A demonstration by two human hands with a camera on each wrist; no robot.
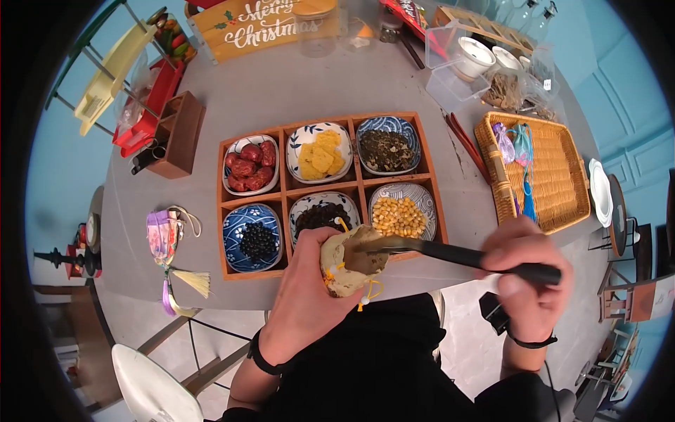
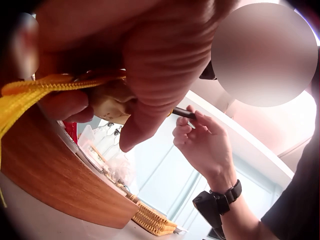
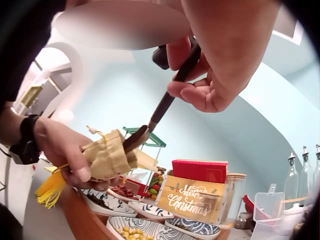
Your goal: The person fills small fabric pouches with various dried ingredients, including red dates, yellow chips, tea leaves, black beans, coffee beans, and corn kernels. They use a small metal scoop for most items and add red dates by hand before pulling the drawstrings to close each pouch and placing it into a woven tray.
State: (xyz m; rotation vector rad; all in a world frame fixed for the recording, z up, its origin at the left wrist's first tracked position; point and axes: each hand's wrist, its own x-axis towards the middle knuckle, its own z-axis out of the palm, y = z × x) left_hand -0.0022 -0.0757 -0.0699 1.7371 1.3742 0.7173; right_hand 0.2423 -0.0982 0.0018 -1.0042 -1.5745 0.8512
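Observation:
My left hand (image 1: 306,302) grips a beige drawstring pouch (image 1: 342,280) with yellow cords, its mouth open; a yellow tassel (image 3: 50,190) hangs from it in the right wrist view. My right hand (image 1: 527,281) holds a spoon (image 1: 450,252) by its black handle, and the spoon's head lies at the pouch's mouth. Below and beyond the hands is a wooden divided tray (image 1: 284,163). Its small dishes hold red dates (image 1: 247,169), yellow pieces (image 1: 323,155), dark dried leaves (image 1: 385,150), black beans (image 1: 258,241), dark dried bits (image 1: 320,216) partly behind the left hand, and corn kernels (image 1: 398,216).
A wicker basket (image 1: 562,190) with small sachets stands right, beside red chopsticks (image 1: 467,148). At left lie a floral pouch (image 1: 163,235) with tassels and a brown wooden box (image 1: 184,133). A Christmas sign (image 1: 260,28), jars and clear containers (image 1: 453,84) line the back.

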